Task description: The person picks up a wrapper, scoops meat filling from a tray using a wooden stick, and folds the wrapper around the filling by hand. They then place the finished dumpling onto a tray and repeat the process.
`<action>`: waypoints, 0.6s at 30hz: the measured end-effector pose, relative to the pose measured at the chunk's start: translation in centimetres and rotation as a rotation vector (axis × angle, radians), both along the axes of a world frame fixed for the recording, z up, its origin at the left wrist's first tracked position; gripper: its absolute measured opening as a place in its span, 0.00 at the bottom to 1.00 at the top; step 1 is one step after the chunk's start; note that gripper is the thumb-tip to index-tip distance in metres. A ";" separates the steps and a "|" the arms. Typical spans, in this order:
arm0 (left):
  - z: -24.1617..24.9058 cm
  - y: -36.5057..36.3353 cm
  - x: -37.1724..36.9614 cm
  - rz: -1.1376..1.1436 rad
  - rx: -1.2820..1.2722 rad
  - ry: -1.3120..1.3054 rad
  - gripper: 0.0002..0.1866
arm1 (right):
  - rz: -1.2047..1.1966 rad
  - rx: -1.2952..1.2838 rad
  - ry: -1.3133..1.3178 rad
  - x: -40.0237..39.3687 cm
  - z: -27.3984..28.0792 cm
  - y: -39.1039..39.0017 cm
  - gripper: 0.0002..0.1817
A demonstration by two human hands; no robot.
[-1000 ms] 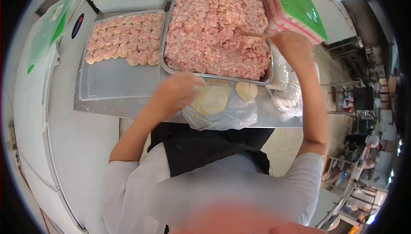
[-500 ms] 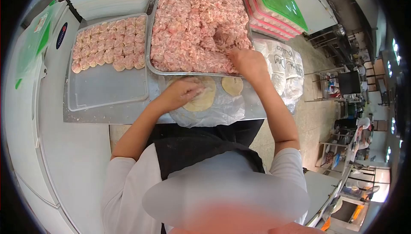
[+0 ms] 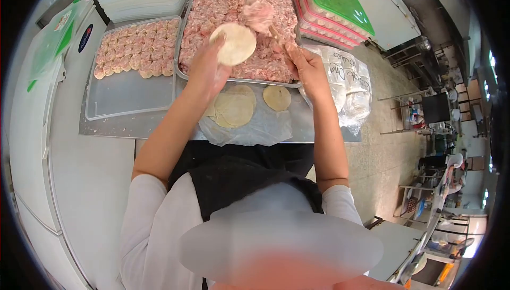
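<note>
A round, pale dough wrapper (image 3: 237,44) lies on the fingers of my left hand (image 3: 208,69), above the near part of the meat pan. My right hand (image 3: 309,72) grips the handle of a spatula (image 3: 277,36), whose head is hidden by a lump of minced meat (image 3: 258,15). That lump is just beyond the wrapper and apart from it. Below my hands is the metal pan (image 3: 265,83), full of pink minced meat (image 3: 212,3). Nearer me, a stack of wrappers (image 3: 236,108) and a separate wrapper (image 3: 277,98) lie on a plastic sheet (image 3: 249,136).
On the left, a clear tray (image 3: 130,99) holds rows of filled dumplings (image 3: 138,45). Stacked plastic lids (image 3: 141,3) stand behind it. Pink-edged boxes with a green lid (image 3: 340,0) are at the back right, beside white wrapped packages (image 3: 345,80).
My left hand has risen from the stack with a wrapper and moved over the pan. My right hand has lifted a lump of meat on the spatula.
</note>
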State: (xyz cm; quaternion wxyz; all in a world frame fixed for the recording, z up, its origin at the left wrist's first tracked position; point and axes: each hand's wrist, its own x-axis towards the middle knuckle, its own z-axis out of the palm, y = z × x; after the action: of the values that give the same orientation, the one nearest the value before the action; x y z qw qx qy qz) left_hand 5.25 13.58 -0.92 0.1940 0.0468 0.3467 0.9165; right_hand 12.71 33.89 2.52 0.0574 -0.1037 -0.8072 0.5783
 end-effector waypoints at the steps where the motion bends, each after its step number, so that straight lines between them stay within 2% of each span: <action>1: 1.0 1.1 -0.5 0.009 0.117 0.000 0.23 | 0.031 0.001 0.028 -0.2 -0.7 -0.2 0.17; 2: 1.9 1.6 -0.9 0.016 0.234 0.000 0.25 | 0.061 0.002 0.055 -0.4 -1.5 -0.4 0.17; 3: 2.9 1.7 -1.1 0.014 0.234 0.004 0.25 | 0.059 0.002 0.059 -0.5 -2.3 -0.8 0.17; 5: 4.3 1.5 -1.6 0.033 0.267 -0.246 0.33 | 0.051 0.377 0.352 -0.7 -3.7 -1.2 0.14; 6: 3.8 1.4 -2.2 0.037 0.274 -0.242 0.33 | 0.057 0.382 0.356 -0.5 -2.6 -0.7 0.14; 8: 1.5 0.9 -3.5 0.080 0.213 -0.225 0.37 | 0.132 1.000 0.186 0.9 1.6 0.0 0.14; 9: 1.2 0.8 -3.9 0.080 0.214 -0.225 0.37 | 0.090 1.053 0.096 1.6 3.8 -1.3 0.12; 10: 1.0 0.8 -4.3 0.093 0.261 -0.248 0.38 | 0.088 1.055 0.098 1.4 3.6 -1.5 0.12; 12: 1.5 0.7 -4.5 0.103 0.311 -0.272 0.38 | 0.144 0.960 0.318 1.0 2.3 -1.8 0.12; 14: 3.5 0.3 -3.2 0.107 0.233 -0.246 0.41 | 0.161 0.982 0.339 0.0 1.5 -1.5 0.11; 16: 3.2 -0.3 -3.7 0.128 0.257 -0.273 0.39 | 0.170 1.274 0.159 0.2 5.0 -1.8 0.12; 18: 2.5 -0.8 -4.5 0.138 0.262 -0.302 0.38 | 0.152 1.338 0.113 0.4 5.8 -3.4 0.13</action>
State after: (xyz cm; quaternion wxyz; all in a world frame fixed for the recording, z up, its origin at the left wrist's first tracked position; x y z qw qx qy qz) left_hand 0.78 12.80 1.55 0.1726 -0.0900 0.1941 0.9615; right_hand 13.15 30.46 8.30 0.1107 0.0415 -0.9922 -0.0392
